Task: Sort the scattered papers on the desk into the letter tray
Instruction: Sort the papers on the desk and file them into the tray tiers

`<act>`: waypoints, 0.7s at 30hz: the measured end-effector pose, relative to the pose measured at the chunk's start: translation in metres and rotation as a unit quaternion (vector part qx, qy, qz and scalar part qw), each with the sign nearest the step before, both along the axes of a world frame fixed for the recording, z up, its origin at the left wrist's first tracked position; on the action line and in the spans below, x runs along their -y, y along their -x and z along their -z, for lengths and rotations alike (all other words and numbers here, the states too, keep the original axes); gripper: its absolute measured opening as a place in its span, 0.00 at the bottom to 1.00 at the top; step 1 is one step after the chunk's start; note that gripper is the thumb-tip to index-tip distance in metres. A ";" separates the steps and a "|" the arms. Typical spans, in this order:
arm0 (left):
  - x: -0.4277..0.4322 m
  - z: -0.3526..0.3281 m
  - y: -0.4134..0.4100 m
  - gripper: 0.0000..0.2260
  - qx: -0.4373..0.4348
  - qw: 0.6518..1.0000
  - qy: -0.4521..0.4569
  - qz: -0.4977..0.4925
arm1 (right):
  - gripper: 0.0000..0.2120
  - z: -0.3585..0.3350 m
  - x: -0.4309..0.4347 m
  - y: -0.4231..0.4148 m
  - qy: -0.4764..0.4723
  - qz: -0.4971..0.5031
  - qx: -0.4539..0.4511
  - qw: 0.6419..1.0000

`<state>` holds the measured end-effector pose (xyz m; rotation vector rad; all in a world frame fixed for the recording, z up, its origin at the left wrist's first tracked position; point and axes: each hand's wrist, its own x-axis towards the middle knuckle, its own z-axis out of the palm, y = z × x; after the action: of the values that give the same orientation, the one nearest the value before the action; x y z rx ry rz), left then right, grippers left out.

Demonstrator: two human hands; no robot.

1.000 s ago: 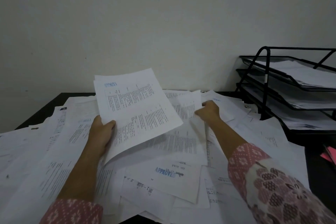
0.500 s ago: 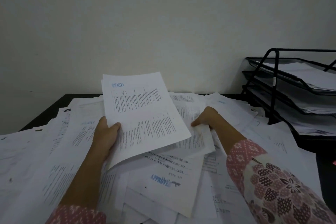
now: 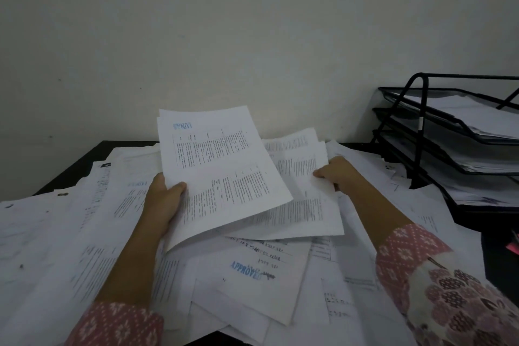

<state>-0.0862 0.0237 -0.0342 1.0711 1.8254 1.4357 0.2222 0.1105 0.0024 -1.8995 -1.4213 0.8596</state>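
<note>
At frame centre my left hand grips a light, floppy sheaf by its lower edge, my right hand pinches the side of another limp sheet, both needing flat support toward the tray at right.

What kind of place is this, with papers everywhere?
Probably an office or home study: a dark desk buried under loose white printed sheets, one white sheet stamped APPROVED in blue, and a black three-tier wire letter tray holding filed papers.
</note>
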 end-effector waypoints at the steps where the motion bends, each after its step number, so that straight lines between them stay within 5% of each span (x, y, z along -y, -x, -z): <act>1: 0.001 0.000 0.000 0.18 0.000 1.000 0.002 -0.001 | 0.15 0.000 0.005 0.000 0.014 -0.010 0.004 1.000; 4: 0.003 -0.001 0.001 0.18 0.006 1.000 0.000 -0.006 | 0.09 0.003 0.023 0.002 0.034 -0.033 0.052 0.998; 12: 0.006 0.000 -0.001 0.18 0.016 1.000 -0.007 0.011 | 0.14 0.018 0.061 0.023 0.051 -0.085 0.138 0.986; 21: 0.009 0.003 -0.017 0.18 -0.043 0.998 0.001 0.045 | 0.17 0.027 0.062 0.031 0.046 -0.051 0.063 0.996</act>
<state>-0.0693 0.0152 -0.0374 1.2153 1.8133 1.3536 0.1907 0.0486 -0.0243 -1.9951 -1.5909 0.8795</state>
